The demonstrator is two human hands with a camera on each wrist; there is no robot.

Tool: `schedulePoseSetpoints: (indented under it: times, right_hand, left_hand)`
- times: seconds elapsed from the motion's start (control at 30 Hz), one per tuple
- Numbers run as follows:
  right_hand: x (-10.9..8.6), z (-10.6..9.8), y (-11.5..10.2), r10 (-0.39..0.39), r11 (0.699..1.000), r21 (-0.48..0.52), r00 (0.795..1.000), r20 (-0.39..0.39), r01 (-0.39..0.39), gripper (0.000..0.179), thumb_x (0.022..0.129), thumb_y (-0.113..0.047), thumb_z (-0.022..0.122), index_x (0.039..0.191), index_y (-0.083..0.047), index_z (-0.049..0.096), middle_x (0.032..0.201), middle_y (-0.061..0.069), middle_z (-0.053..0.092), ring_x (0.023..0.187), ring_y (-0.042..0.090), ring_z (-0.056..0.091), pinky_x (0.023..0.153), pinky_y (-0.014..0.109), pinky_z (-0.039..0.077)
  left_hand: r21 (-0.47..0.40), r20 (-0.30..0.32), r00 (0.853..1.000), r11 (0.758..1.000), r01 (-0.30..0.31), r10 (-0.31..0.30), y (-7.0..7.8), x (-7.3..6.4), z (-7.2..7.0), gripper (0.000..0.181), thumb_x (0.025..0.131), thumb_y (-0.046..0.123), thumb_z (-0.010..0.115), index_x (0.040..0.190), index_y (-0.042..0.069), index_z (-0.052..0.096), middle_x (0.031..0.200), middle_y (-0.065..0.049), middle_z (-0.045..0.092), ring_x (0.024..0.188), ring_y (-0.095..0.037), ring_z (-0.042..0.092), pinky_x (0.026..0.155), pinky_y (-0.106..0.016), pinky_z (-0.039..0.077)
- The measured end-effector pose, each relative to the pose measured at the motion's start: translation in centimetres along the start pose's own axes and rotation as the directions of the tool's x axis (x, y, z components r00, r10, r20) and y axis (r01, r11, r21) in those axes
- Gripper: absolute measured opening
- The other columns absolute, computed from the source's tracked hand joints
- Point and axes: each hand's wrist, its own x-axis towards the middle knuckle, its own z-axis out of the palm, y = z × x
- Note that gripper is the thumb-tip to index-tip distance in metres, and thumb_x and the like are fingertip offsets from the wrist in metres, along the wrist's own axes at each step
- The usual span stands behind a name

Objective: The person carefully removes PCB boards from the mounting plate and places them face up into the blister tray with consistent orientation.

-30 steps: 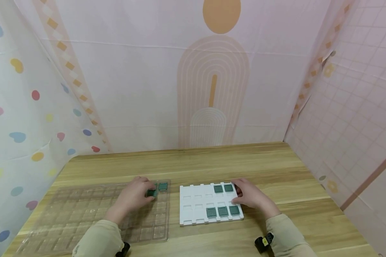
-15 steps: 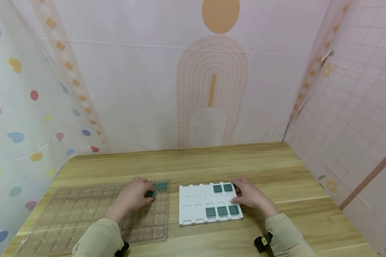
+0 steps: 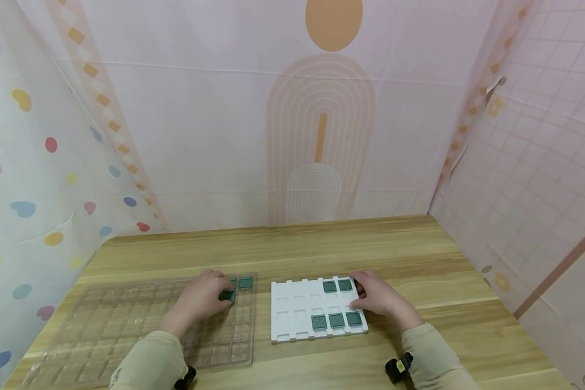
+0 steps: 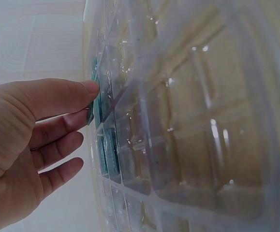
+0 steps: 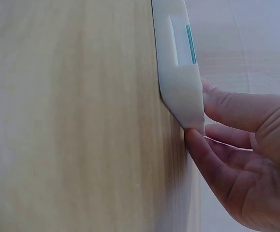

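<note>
Lower left of centre in the head view, the left hand pinches a chip at the clear tray; lower right, the right hand grips the white tray. The step looks like seating or lifting the chip, I cannot tell which; either likely calls for keeping it square.

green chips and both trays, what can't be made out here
Head: pinched green chip, partly covered by left hand.
Head: clear tray compartments, some hidden by left hand and sleeve.
Head: any markings on chips in white tray, too small to tell.
Right wrist: white tray's far end, cut off by top edge.
</note>
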Motion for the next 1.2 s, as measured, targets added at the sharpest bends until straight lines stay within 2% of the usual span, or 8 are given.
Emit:
schedulePoseSetpoints:
  times: [0.27,0.57,0.87,1.03,1.2]
  right_hand:
    - [-0.04,-0.06,-0.08,-0.014,1.000,-0.012,1.000,-0.002,0.014,0.070,0.077,-0.008,0.085,0.136,0.009,0.051,0.124,0.021,0.055,0.095,0.023,0.058,0.085,0.041,0.051]
    - [0.20,0.22,0.11,0.010,1.000,-0.022,1.000,-0.006,-0.010,0.069,0.078,-0.007,0.084,0.136,0.008,0.052,0.124,0.019,0.055,0.095,0.021,0.057,0.086,0.040,0.050]
    - [0.13,0.02,-0.07,-0.006,1.000,-0.021,1.000,-0.001,0.006,0.068,0.078,-0.008,0.084,0.136,0.009,0.052,0.124,0.020,0.055,0.096,0.022,0.057,0.085,0.040,0.051]
    - [-0.02,-0.11,-0.17,-0.009,1.000,-0.013,1.000,0.000,0.009,0.070,0.077,-0.009,0.085,0.136,0.009,0.052,0.124,0.020,0.055,0.095,0.022,0.057,0.085,0.039,0.051]
    - [-0.04,-0.16,-0.11,-0.021,1.000,-0.017,1.000,-0.002,0.021,0.070,0.077,-0.009,0.085,0.136,0.009,0.052,0.122,0.019,0.055,0.094,0.021,0.057,0.084,0.039,0.051]
  left_hand:
    - [0.004,0.011,1.000,1.000,0.003,-0.003,0.00,-0.07,-0.03,0.021,0.076,0.012,0.085,0.095,0.008,0.076,0.099,-0.007,0.068,0.095,-0.029,0.060,0.085,-0.047,0.050]
    - [-0.003,0.013,1.000,1.000,0.012,-0.012,0.05,-0.16,-0.04,0.021,0.076,0.011,0.085,0.094,0.008,0.075,0.099,-0.007,0.069,0.095,-0.029,0.059,0.086,-0.048,0.050]
    - [-0.027,-0.001,1.000,0.999,0.017,-0.017,-0.38,-0.17,0.09,0.021,0.077,0.013,0.084,0.095,0.009,0.075,0.100,-0.006,0.069,0.095,-0.029,0.060,0.089,-0.050,0.049]
    - [-0.040,-0.014,1.000,0.999,0.009,-0.010,-0.44,-0.37,0.01,0.019,0.078,0.013,0.083,0.095,0.010,0.075,0.098,-0.004,0.069,0.091,-0.027,0.060,0.085,-0.049,0.050]
    - [-0.044,-0.029,1.000,0.999,-0.010,0.009,-0.20,-0.41,-0.51,0.020,0.079,0.013,0.082,0.097,0.009,0.074,0.093,-0.002,0.068,0.087,-0.022,0.063,0.077,-0.043,0.054]
